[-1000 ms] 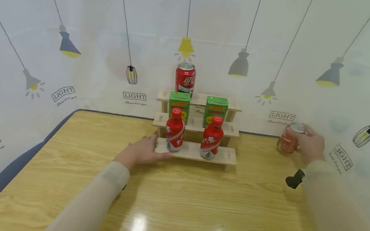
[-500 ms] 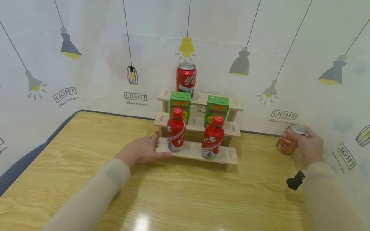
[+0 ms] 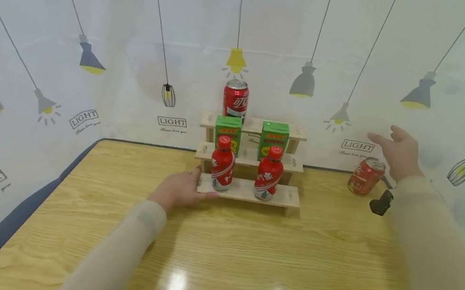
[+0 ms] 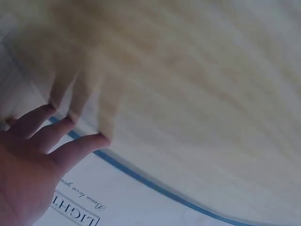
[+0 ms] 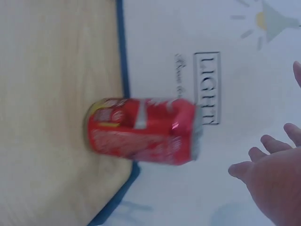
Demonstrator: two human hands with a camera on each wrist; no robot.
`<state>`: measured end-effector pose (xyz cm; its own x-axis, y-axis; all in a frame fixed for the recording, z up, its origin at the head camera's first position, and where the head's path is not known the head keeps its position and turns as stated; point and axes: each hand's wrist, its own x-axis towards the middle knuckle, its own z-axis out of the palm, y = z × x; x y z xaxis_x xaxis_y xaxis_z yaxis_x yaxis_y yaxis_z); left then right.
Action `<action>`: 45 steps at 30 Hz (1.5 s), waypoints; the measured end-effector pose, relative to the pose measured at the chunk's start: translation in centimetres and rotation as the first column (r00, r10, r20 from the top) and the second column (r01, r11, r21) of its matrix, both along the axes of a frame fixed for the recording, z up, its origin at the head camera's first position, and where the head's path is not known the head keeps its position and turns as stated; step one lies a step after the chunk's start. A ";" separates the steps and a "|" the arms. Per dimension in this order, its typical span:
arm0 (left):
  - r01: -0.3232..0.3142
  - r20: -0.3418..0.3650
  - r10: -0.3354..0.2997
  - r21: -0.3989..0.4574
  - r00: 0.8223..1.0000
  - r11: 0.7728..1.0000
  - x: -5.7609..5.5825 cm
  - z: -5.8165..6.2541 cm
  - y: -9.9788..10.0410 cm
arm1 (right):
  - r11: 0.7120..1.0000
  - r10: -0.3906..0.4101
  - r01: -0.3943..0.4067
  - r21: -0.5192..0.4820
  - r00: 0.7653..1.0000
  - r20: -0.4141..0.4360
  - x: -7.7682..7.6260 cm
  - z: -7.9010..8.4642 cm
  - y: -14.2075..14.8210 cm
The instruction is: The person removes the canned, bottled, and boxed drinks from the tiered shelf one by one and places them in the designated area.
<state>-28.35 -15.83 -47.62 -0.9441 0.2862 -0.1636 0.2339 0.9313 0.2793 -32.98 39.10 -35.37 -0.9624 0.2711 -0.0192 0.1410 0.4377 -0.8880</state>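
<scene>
In the head view, a tiered wooden display shelf (image 3: 244, 190) stands against the wall. My left hand (image 3: 180, 189) grips the left end of its lowest step, thumb along the front edge. In the left wrist view, three splayed fingers (image 4: 77, 146) touch the table. On the steps stand two red bottles (image 3: 222, 165), two green drink cartons (image 3: 273, 140) and a red soda can (image 3: 235, 100) at top left. At right, another red soda can (image 3: 366, 176) stands on the table. My right hand (image 3: 401, 152) is above and right of it, fingers apart, holding nothing; the right wrist view shows a gap between them.
A wood-grain table (image 3: 221, 244) lies beneath everything. The wall sheet (image 3: 139, 58), printed with hanging lamps, rises behind and at both sides. A dark blue strip (image 3: 23, 205) runs along the table's left edge. A small black device (image 3: 382, 202) sits at my right wrist.
My right hand has let go of the can on the table, lifted up and moved slightly right. The can stays where it was. My left hand keeps its place at the shelf.
</scene>
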 end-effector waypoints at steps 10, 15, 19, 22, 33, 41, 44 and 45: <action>-0.013 -0.131 0.005 -0.062 0.991 0.998 0.4 -0.7 0.2 | 0.991 0.114 -0.113 -0.071 0.993 0.016 -1.7 6.9 -6.1; -0.021 -0.112 0.014 -0.064 0.994 0.998 0.4 -0.8 0.1 | 0.980 0.178 -0.176 -0.093 0.984 0.009 -2.4 9.4 -10.9; -0.023 -0.104 0.018 -0.053 0.994 0.998 0.4 -0.8 0.1 | 0.970 0.214 -0.212 -0.121 0.977 0.003 -2.5 11.4 -14.7; -0.023 -0.109 0.017 -0.047 0.994 0.999 0.4 -0.9 0.2 | 0.962 0.239 -0.239 -0.133 0.971 -0.017 -2.5 12.5 -17.3; -0.029 -0.123 0.024 -0.038 0.992 0.999 0.3 -0.9 0.4 | 0.958 0.277 -0.277 -0.081 0.961 -0.011 -2.9 13.3 -25.0; -0.021 -0.116 0.016 -0.039 0.993 0.999 0.3 -0.9 0.4 | 0.945 0.324 -0.323 -0.059 0.946 0.006 -2.7 12.3 -28.6; -0.017 -0.111 0.012 -0.042 0.994 0.999 0.3 -0.9 0.5 | 0.937 0.343 -0.342 -0.067 0.939 0.009 -2.7 11.8 -29.5; -0.016 -0.110 0.011 -0.042 0.994 0.999 0.3 -0.8 0.6 | 0.935 0.349 -0.347 -0.068 0.937 0.006 -2.7 11.6 -29.8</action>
